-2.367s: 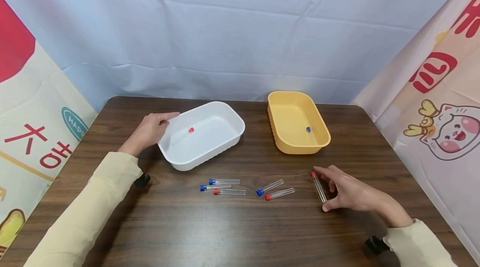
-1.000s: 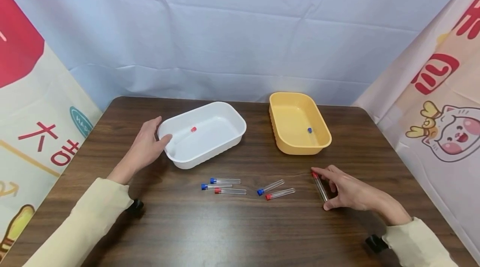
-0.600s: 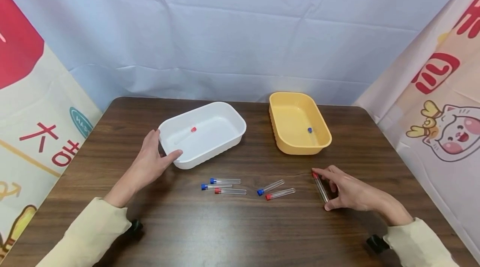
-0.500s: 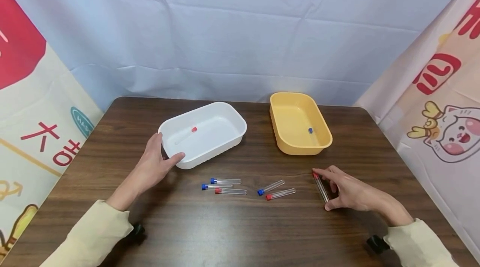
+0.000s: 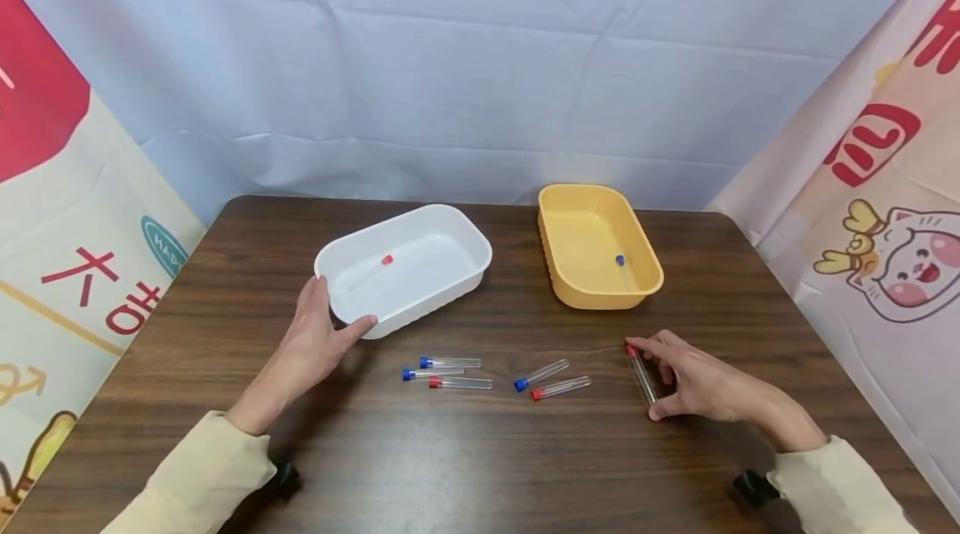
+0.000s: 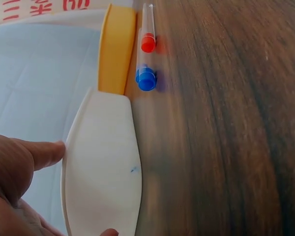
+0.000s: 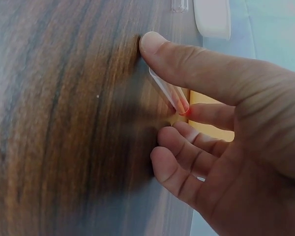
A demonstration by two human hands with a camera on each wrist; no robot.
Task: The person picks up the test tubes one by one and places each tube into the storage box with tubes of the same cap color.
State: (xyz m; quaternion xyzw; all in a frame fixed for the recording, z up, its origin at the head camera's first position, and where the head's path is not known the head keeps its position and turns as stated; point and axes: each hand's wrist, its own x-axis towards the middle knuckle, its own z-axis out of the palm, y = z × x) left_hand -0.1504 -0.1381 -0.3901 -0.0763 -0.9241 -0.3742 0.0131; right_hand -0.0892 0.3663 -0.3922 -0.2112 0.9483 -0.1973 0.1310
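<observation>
My right hand [image 5: 701,380] pinches a test tube with a red cap [image 5: 641,376] lengthwise, index finger at the cap and thumb at the other end, low over the table. In the right wrist view the hand's other fingers curl inward above the wood. My left hand [image 5: 315,338] spreads across the near left corner of a white basin [image 5: 468,278], thumb along the front rim and fingers at the left side. The left wrist view shows the thumb tip against the basin's rim. One red-capped test tube [image 5: 372,271] lies inside the white basin.
A yellow basin [image 5: 551,267] with a blue-capped tube [image 5: 621,262] stands at the back right. Between the hands lie a group of blue- and red-capped tubes [image 5: 453,372] and a separate pair [image 5: 551,381]. A pale cloth [image 5: 465,84] hangs behind the table [image 5: 450,467].
My left hand has left the white basin's back left rim and slid toward me around its near left corner. My right hand stays with the red-capped test tube.
</observation>
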